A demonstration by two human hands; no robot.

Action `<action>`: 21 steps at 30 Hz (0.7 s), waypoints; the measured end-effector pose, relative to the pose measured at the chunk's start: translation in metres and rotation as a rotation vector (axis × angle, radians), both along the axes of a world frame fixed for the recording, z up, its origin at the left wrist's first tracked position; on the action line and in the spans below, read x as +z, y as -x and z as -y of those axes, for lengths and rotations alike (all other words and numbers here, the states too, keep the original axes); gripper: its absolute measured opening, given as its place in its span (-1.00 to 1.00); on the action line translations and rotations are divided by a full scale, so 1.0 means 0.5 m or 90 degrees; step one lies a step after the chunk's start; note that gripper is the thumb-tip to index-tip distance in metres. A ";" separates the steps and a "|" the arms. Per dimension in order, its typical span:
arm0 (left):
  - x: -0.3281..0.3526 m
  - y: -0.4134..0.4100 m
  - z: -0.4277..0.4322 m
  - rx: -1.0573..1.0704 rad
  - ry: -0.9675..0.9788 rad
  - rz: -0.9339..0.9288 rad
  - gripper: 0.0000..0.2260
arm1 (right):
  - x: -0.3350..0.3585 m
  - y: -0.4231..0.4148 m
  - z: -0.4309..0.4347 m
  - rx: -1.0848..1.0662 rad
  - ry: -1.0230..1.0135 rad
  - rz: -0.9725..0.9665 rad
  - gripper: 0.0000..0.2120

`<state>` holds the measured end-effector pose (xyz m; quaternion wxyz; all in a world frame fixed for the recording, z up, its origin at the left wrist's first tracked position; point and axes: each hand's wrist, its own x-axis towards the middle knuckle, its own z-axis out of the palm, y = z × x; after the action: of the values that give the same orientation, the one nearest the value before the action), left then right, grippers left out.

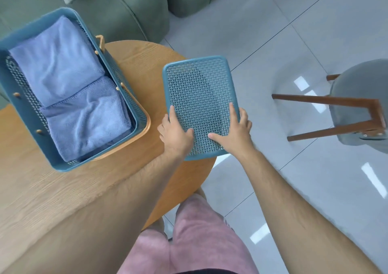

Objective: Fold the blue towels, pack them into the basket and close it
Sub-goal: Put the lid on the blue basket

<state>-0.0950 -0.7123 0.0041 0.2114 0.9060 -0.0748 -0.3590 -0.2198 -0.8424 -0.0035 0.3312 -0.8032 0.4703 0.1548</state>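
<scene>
Left hand (pixel 176 134) and right hand (pixel 236 131) each clamp the near end of the lid (pixel 199 84), over the bench's (pixel 134 63) right edge. The basket (pixel 27 118) beside it is open, with towels (pixel 63 63) folded inside.

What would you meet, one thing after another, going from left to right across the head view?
basket → left hand → right hand → chair. The lid, gripped by both hands, overlaps them, so it is left out.
</scene>
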 end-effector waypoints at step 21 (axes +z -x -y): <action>0.334 -0.245 -0.263 0.187 0.119 0.217 -0.19 | 0.339 -0.301 -0.160 0.113 0.008 0.191 0.17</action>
<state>0.0277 -0.5806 0.1712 0.3284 0.9312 -0.0096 -0.1582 -0.0695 -0.7626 0.1661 0.3777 -0.8576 0.3441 0.0591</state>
